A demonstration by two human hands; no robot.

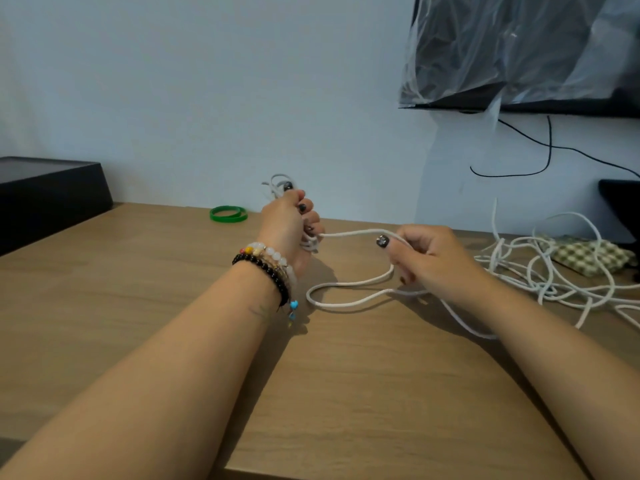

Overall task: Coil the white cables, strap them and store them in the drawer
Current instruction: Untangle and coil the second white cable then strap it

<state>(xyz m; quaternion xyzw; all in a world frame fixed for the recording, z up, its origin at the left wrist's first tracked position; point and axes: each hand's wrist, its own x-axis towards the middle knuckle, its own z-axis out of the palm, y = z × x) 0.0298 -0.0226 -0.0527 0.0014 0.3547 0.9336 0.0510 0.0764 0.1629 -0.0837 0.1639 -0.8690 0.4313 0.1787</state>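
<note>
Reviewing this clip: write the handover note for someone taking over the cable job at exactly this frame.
Left hand: grips the coil of white cable wound so far, held above the table.
Right hand: pinches the free run of the same white cable, feeding the next loop.
Loose cable pile lies tangled at right, partly on a checked cloth. Green band lies near the wall.
Done: a few loops wound.
Left: finish coiling, strap, store. No drawer is in view.

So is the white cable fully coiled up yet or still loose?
Partly coiled. The left hand grips a few loops, the right hand pinches the white cable, and a loose tangle lies on the table.
</note>
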